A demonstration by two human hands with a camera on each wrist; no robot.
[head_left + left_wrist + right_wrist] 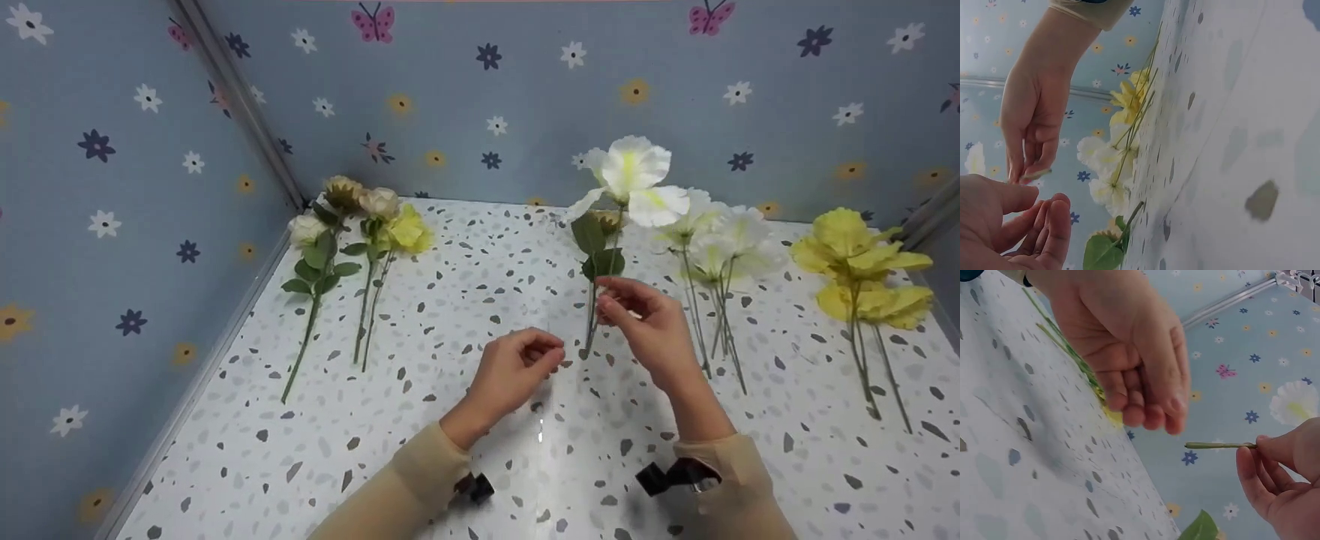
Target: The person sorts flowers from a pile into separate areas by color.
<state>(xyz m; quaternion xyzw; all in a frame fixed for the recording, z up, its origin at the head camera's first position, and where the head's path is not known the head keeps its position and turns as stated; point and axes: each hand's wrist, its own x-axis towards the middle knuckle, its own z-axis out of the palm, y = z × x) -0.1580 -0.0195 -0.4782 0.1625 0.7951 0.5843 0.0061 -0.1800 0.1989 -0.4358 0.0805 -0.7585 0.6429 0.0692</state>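
My right hand (649, 330) pinches the thin green stem (1219, 445) of a white artificial flower (630, 180) with a yellow-green centre. The bloom stands upright above the hand, and the stem's short lower end sticks out below the fingertips in the right wrist view. My left hand (517, 371) hovers over the table to the left, fingers loosely bent, with nothing in its grasp. Behind the held stem lies a beige rose (609, 220) with green leaves (589, 234), its bloom partly hidden by the white flower.
White flowers (739, 244) lie right of my right hand, and yellow flowers (855, 247) lie farther right. Roses (379, 202) and one yellow flower (410, 229) lie at the back left. Patterned blue panels (450, 90) border the speckled tabletop (465, 277).
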